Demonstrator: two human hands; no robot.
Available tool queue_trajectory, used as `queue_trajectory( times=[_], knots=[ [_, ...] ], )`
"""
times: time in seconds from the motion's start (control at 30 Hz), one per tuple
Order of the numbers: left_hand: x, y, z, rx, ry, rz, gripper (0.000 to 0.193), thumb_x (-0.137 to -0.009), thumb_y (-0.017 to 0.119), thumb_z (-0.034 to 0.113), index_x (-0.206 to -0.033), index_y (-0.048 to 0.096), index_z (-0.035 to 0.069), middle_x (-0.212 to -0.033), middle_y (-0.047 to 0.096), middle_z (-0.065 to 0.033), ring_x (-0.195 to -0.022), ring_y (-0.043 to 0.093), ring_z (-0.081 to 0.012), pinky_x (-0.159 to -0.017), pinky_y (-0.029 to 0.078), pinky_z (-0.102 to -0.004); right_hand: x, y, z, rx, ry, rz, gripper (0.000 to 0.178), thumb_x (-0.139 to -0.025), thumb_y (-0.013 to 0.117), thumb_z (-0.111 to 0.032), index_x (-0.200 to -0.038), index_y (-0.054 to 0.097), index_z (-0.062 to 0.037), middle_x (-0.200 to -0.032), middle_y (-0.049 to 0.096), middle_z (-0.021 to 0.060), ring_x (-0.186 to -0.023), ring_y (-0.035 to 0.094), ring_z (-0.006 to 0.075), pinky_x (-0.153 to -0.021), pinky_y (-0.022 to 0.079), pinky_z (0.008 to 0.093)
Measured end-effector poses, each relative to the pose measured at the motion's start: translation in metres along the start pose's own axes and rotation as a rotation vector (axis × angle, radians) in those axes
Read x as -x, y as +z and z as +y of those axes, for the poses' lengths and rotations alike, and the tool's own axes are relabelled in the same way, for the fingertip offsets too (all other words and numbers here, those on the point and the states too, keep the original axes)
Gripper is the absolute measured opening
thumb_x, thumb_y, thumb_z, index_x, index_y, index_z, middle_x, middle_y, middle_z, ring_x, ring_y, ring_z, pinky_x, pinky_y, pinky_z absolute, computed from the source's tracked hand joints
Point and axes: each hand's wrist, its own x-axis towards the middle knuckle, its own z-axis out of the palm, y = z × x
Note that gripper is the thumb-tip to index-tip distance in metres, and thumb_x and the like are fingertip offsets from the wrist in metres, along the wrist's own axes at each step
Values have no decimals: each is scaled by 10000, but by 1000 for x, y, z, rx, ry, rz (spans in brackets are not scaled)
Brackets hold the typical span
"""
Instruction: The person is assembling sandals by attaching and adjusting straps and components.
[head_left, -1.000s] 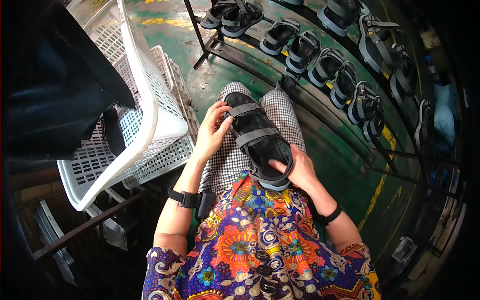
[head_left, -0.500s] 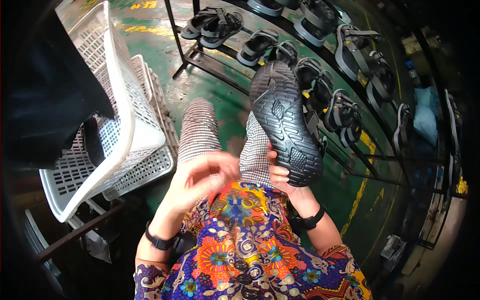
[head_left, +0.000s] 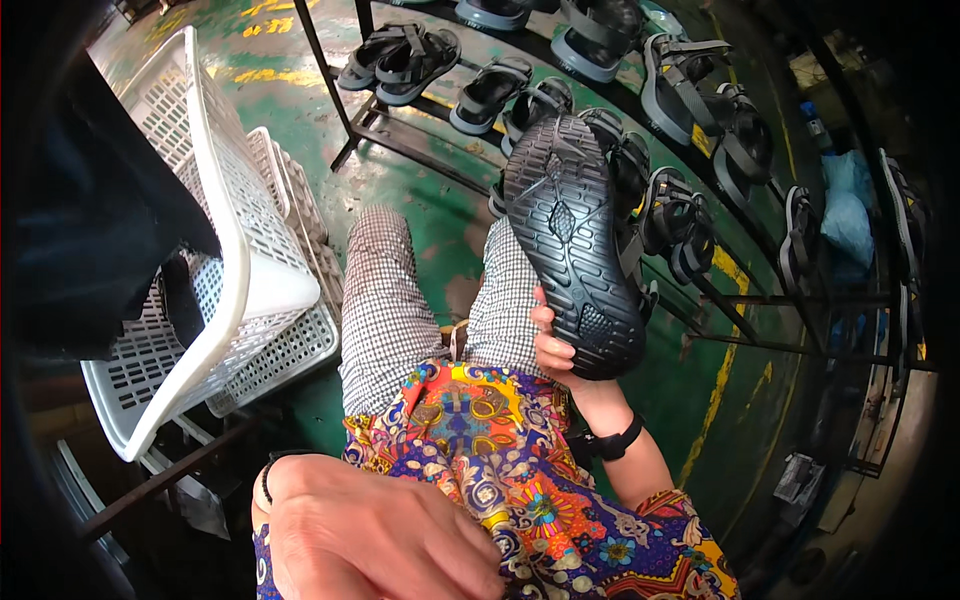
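My right hand [head_left: 560,352] is closed around the heel end of a sandal [head_left: 575,235] and holds it up with its black, grooved sole facing me. The thumb lies behind the shoe, out of sight. Close to the camera at the lower edge is my left hand [head_left: 385,525], its back toward me, over my patterned shirt. Its fingers bend downward toward the right and their tips are hidden, so whether it holds anything does not show.
A dark metal rack [head_left: 520,45] with several grey and black sandals [head_left: 415,65] stands ahead and to the right. White perforated plastic baskets [head_left: 235,260] are stacked at the left, with dark material [head_left: 100,210] over them. A blue plastic bag [head_left: 848,215] hangs far right.
My left hand has moved from over my lap toward me, down to the lower edge. My right hand still holds the sandal in nearly the same place. The view has shifted slightly.
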Motion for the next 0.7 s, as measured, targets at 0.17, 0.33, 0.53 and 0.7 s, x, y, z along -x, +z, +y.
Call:
queue_trajectory(
  times=[0.17, 0.33, 0.53, 0.7],
  knots=[
    [-34, -11, 12, -37, 31, -151, 80, -848, 649, 106, -884, 661, 35, -740, 623, -144, -585, 586, -218, -467, 414, -282, 15, 14, -16, 627, -202, 231, 574, -916, 448, -386, -1352, 345, -28, -1102, 582, 111, -557, 506, 170, -450, 360, 280],
    [-125, -1, -19, -195, 1170, -675, 182, -874, 621, 128, -1031, 604, 37, -785, 612, -192, -601, 591, -266, -491, 431, -313, 8, 91, -41, 925, -523, 84, 556, -883, 530, -360, -1290, 401, -3, -1033, 590, 139, -596, 544, 206, -464, 373, 308],
    [-101, -5, 17, -47, 38, -590, 207, -920, 556, 162, -809, 615, -3, -774, 626, -201, -604, 599, -277, -520, 467, -346, 42, 168, -45, 709, -798, -21, 480, -872, 600, -259, -1302, 465, -93, -1145, 574, 155, -923, 575, 311, -790, 493, 363],
    [-73, 4, -3, -556, -425, 8, 229, -858, 578, 19, -1078, 584, -46, -878, 625, -115, -762, 607, -189, -647, 476, -270, 57, 184, -43, 972, -1059, 19, 448, -849, 632, -222, -1244, 497, -60, -1135, 582, 152, -933, 585, 264, -829, 488, 351]
  ],
)
